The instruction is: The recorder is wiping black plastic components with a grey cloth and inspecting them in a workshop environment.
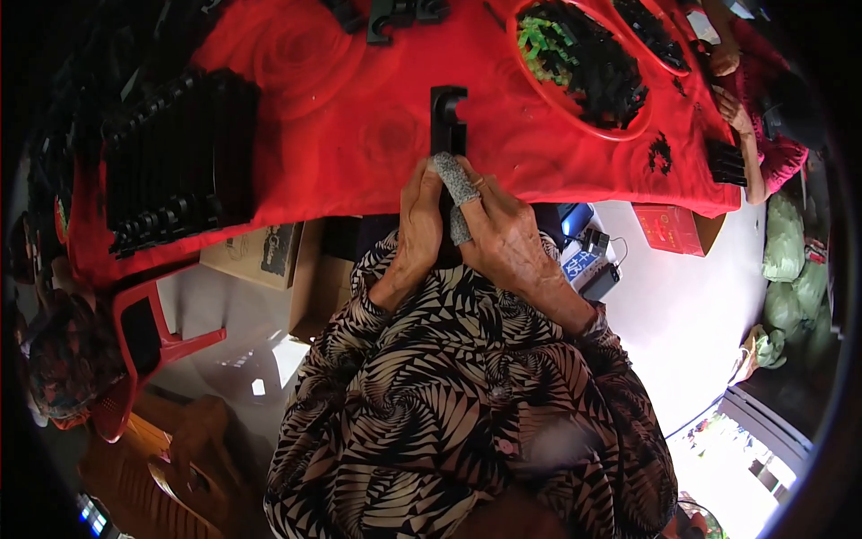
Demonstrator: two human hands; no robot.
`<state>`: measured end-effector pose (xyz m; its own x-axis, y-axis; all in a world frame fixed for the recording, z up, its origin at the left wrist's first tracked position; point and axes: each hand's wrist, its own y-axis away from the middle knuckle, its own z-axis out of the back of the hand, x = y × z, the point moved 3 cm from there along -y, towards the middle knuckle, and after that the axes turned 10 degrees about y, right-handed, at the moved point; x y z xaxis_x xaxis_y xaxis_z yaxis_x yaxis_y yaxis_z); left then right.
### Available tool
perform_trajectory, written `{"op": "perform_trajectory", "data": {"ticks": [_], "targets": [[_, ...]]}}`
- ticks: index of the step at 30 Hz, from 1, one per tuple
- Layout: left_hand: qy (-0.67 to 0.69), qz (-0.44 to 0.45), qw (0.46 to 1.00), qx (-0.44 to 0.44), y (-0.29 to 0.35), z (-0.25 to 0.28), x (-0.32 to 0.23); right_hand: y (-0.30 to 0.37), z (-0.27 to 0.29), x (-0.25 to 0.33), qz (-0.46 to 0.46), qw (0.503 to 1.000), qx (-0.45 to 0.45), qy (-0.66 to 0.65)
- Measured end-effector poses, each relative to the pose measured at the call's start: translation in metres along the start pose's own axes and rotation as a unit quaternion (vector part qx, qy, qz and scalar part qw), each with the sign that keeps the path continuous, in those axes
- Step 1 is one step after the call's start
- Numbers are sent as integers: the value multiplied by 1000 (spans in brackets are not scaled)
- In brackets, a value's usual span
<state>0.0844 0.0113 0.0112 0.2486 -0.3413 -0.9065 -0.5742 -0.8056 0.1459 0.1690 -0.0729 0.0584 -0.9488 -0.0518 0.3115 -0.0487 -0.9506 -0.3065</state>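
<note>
Both hands meet at the near edge of the desk (359,135), which has a red cloth w/ rose pattern over it. Left hand (420,216) comes up from the lower edge, wrist bent, fingers pointing away from the body and curled round the lower end of a black plastic bracket (447,117). Right hand (503,234) comes in from the right, forearm angled across, clasped on the same piece from the other side; a grey finger sleeve (456,187) covers its forefinger, which lies along the part. So both hands are clenched on the bracket, thumbs hidden. The bracket's hooked top end sticks out beyond the fingertips and lies on the cloth, approx mid-desk.

Left on the desk: stack of black plastic parts (175,162). Far right: red basin (584,63) w/ black and green bits. More black brackets (395,13) at the far edge. Another person's hands (732,108) work at the right end. Red plastic chair (135,341) below left.
</note>
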Motion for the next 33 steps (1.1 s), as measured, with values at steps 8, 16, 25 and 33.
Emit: {"op": "perform_trajectory", "data": {"ticks": [8,16,25,33], "targets": [[330,204,919,62,3,5,-3,4,27,-8,-99,976,-175,-85],[510,196,828,121,-7,8,6,16,26,-11,-165,959,-184,-139],[502,175,835,143,-11,9,6,15,24,-8,-178,961,-167,-129],[470,173,853,145,-12,12,7,13,25,-7,-159,967,-164,-113]]}}
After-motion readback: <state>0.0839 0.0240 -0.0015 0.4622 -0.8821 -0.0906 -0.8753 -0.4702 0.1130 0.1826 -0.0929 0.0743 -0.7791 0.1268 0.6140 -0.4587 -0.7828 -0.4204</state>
